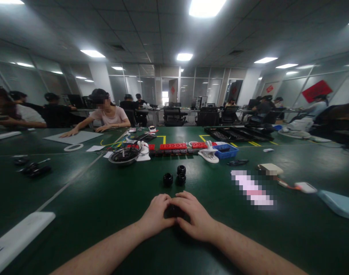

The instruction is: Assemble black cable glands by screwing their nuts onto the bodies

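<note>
My left hand (156, 214) and my right hand (195, 215) rest together on the green table (105, 198), fingers curled round a small black part (173, 210) that shows only as a dark patch between them. Just beyond the hands stand three small black round parts: one alone (168, 179) and two stacked (181, 174). Both forearms reach in from the bottom edge.
Farther back lie a row of red and black parts (174, 148), a blue bin (226, 151), a white clamp (209, 154) and a coil of cable in a dish (124, 156). A white slab (16, 236) sits at near left. People sit at the far tables.
</note>
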The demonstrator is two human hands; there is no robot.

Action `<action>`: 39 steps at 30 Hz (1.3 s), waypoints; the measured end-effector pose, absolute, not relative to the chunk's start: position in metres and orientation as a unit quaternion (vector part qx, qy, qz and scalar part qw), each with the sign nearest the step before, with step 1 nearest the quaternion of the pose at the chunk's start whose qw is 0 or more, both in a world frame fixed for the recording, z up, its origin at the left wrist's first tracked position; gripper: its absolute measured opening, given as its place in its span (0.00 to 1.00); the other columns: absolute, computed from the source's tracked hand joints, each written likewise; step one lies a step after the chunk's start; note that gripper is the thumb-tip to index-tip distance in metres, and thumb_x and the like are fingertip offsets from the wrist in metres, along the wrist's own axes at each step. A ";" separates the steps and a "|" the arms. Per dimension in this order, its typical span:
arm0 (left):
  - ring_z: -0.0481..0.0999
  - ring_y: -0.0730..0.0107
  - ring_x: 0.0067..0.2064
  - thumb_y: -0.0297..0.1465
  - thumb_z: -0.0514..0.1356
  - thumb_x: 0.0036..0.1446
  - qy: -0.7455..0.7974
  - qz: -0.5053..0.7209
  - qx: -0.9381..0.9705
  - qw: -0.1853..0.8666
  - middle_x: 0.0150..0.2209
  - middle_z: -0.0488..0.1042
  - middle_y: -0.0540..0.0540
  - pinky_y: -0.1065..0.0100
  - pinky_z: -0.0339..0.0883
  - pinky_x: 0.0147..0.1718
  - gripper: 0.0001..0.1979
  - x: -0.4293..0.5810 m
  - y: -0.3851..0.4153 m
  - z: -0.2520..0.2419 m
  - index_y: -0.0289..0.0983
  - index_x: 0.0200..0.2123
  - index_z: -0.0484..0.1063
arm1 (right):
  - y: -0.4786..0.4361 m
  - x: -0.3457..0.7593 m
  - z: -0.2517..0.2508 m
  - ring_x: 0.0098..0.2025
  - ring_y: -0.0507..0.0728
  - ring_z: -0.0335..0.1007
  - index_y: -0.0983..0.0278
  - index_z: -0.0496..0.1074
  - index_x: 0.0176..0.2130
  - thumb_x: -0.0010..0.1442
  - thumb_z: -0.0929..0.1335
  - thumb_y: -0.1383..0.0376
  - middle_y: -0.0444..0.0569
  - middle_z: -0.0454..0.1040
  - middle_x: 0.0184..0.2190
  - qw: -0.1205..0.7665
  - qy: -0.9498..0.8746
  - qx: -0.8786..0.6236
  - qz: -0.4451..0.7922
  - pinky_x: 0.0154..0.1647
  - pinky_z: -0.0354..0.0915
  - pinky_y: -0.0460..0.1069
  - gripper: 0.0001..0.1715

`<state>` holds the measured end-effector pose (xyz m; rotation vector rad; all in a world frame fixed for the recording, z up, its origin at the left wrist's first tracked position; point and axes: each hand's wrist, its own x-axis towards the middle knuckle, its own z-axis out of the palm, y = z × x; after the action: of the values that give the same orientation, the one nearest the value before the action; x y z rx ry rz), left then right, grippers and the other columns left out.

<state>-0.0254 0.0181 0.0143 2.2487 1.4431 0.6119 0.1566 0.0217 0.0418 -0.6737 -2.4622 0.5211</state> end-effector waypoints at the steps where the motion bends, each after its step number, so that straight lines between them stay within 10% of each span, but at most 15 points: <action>1: 0.63 0.63 0.42 0.38 0.62 0.43 0.519 0.217 0.802 0.202 0.40 0.65 0.48 0.62 0.59 0.42 0.18 -0.025 0.018 0.015 0.40 0.39 0.67 | 0.021 0.156 0.043 0.52 0.59 0.54 0.62 0.59 0.51 0.47 0.62 0.70 0.49 0.66 0.47 0.263 -0.913 -0.244 0.194 0.55 0.46 0.59 0.29; 32: 0.64 0.65 0.40 0.33 0.61 0.43 0.516 0.222 0.808 0.180 0.37 0.65 0.49 0.65 0.59 0.39 0.12 -0.024 0.021 0.010 0.39 0.33 0.68 | 0.014 0.158 0.044 0.53 0.57 0.56 0.62 0.64 0.43 0.47 0.62 0.72 0.48 0.71 0.40 0.315 -0.901 -0.222 0.199 0.58 0.33 0.65 0.21; 39: 0.65 0.64 0.39 0.38 0.60 0.44 0.526 0.231 0.795 0.194 0.35 0.65 0.48 0.65 0.60 0.37 0.12 -0.023 0.019 0.018 0.38 0.32 0.67 | 0.020 0.156 0.038 0.36 0.55 0.61 0.63 0.61 0.28 0.49 0.62 0.69 0.44 0.65 0.26 0.349 -0.872 -0.315 0.139 0.50 0.51 0.58 0.02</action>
<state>-0.0229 0.0187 0.0185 2.2288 1.4762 0.6492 0.1558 0.0202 0.0377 -0.8152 -2.2588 0.3595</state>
